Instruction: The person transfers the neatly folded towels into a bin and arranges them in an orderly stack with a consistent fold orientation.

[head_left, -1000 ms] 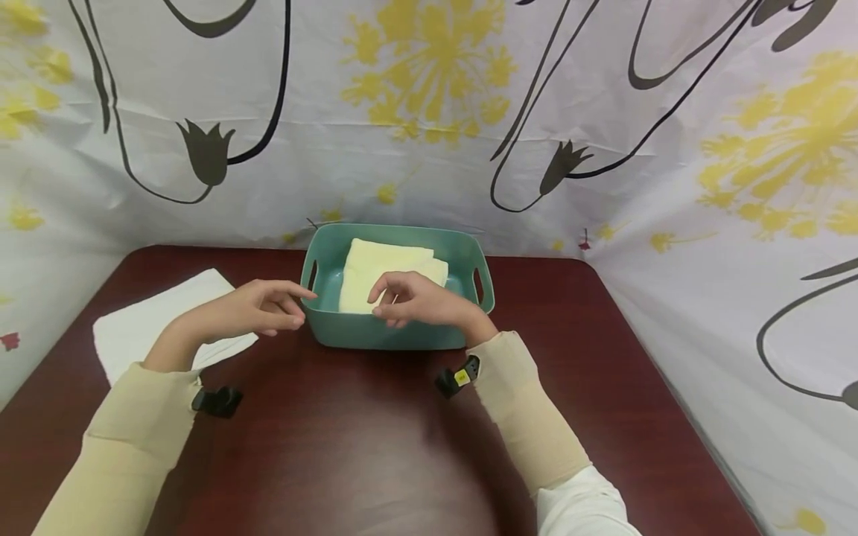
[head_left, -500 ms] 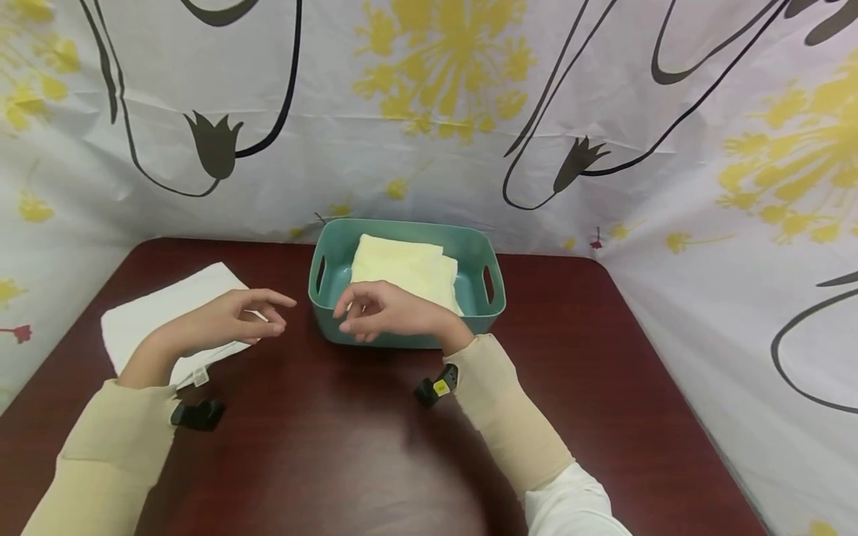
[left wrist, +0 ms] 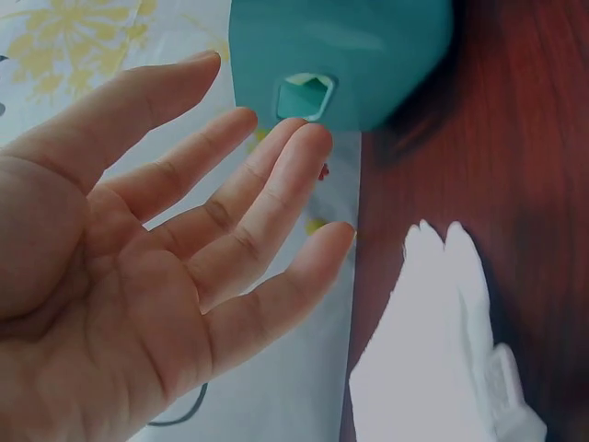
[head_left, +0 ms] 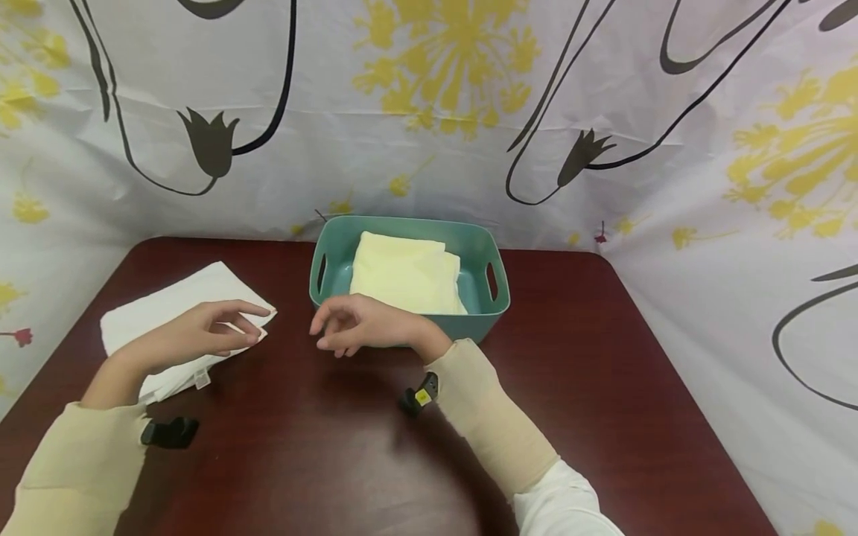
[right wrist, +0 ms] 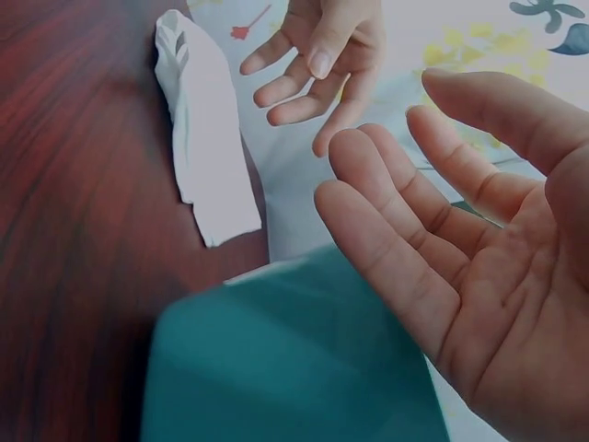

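Observation:
My left hand (head_left: 201,335) hovers over the white folded towel (head_left: 157,313) at the table's left, fingers loosely bent and holding nothing. In the left wrist view that towel (left wrist: 419,359) lies apart from the fingers, with a small tag at its edge. My right hand (head_left: 365,324) hangs in front of the teal basket (head_left: 485,327), overlapping its front wall in the head view, relaxed and with nothing in it. Inside the basket lies a pale yellow folded towel (head_left: 402,275). The right wrist view shows the left hand (right wrist: 322,64) beyond the right fingers.
The dark red table (head_left: 322,476) carries the basket at its back middle. Behind it hangs a white cloth (head_left: 322,171) printed with yellow and dark flowers, which also runs along both sides. Black wrist cameras (head_left: 170,432) sit on both sleeved forearms.
Both hands have drawn left and toward me, the right one away from over the basket, the left one over the white towel. The head view has shifted slightly. Both towels stay put.

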### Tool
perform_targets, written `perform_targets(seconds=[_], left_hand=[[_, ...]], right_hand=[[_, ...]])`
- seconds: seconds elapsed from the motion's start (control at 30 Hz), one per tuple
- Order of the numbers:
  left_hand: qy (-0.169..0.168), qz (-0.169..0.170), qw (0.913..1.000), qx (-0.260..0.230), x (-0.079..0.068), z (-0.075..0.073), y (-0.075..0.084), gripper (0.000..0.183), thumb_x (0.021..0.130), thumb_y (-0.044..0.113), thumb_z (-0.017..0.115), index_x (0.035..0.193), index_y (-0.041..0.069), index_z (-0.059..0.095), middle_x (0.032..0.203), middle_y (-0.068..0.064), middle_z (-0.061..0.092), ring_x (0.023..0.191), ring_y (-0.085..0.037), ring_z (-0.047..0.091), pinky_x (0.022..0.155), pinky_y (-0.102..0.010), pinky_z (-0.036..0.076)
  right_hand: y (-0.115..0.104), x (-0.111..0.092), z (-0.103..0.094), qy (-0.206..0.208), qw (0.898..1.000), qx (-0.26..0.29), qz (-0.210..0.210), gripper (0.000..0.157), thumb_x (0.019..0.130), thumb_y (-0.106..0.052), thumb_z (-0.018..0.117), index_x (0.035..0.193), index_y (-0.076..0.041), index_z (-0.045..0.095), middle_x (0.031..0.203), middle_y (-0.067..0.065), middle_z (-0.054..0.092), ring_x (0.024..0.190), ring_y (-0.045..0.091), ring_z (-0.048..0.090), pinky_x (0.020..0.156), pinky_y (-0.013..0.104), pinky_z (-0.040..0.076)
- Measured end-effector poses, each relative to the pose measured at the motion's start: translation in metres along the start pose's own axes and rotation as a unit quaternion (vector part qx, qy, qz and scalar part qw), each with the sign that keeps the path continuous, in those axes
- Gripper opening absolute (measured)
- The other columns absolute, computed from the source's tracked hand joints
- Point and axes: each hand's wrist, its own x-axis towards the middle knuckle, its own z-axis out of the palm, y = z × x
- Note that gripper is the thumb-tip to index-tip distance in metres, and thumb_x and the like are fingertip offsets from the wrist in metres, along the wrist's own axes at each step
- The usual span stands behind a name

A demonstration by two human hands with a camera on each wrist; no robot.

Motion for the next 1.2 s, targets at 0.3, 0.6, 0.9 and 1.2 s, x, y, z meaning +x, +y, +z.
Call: perform_targets(seconds=[0.3, 0.6, 0.9, 1.2], left_hand=[[0.008, -0.022, 0.9997, 0.01, -0.021, -0.006, -0.016, 0.045, 0.092, 0.018, 0.059, 0.13, -0.003, 0.047, 0.106, -0.016, 0.062, 0.089, -0.014, 0.061, 0.068, -0.031, 0.051], [0.019, -0.021, 0.9996, -0.003, -0.039, -0.011, -0.029, 0.046, 0.091, 0.011, 0.059, 0.129, -0.01, 0.044, 0.102, -0.02, 0.062, 0.085, -0.011, 0.063, 0.067, -0.03, 0.052], [0.032, -0.07, 0.997, -0.003, -0.051, -0.013, -0.042, 0.048, 0.092, 0.016, 0.059, 0.131, -0.006, 0.044, 0.103, -0.016, 0.063, 0.086, -0.013, 0.062, 0.067, -0.03, 0.05], [0.04, -0.089, 0.9952, -0.011, -0.07, -0.018, -0.059, 0.046, 0.093, 0.016, 0.057, 0.13, -0.007, 0.042, 0.105, -0.019, 0.062, 0.083, -0.011, 0.063, 0.064, -0.03, 0.049]], right_hand=[[0.003, 0.02, 0.013, -0.025, 1.0, 0.01, -0.012, 0.019, 0.089, -0.009, 0.061, 0.106, -0.004, 0.055, 0.083, 0.008, 0.064, 0.072, 0.023, 0.061, 0.07, 0.035, 0.052], [0.0, 0.039, 0.023, -0.028, 1.0, -0.006, 0.001, 0.017, 0.089, -0.007, 0.062, 0.104, -0.003, 0.056, 0.079, 0.007, 0.064, 0.069, 0.02, 0.062, 0.07, 0.036, 0.053], [-0.003, 0.063, 0.03, -0.029, 0.999, -0.031, 0.017, 0.017, 0.089, -0.009, 0.062, 0.104, -0.005, 0.057, 0.078, 0.006, 0.063, 0.067, 0.017, 0.062, 0.069, 0.03, 0.053], [-0.01, 0.091, 0.035, -0.036, 0.996, -0.076, 0.014, 0.018, 0.089, -0.007, 0.061, 0.106, -0.003, 0.056, 0.071, 0.005, 0.063, 0.062, 0.016, 0.061, 0.064, 0.025, 0.052]])
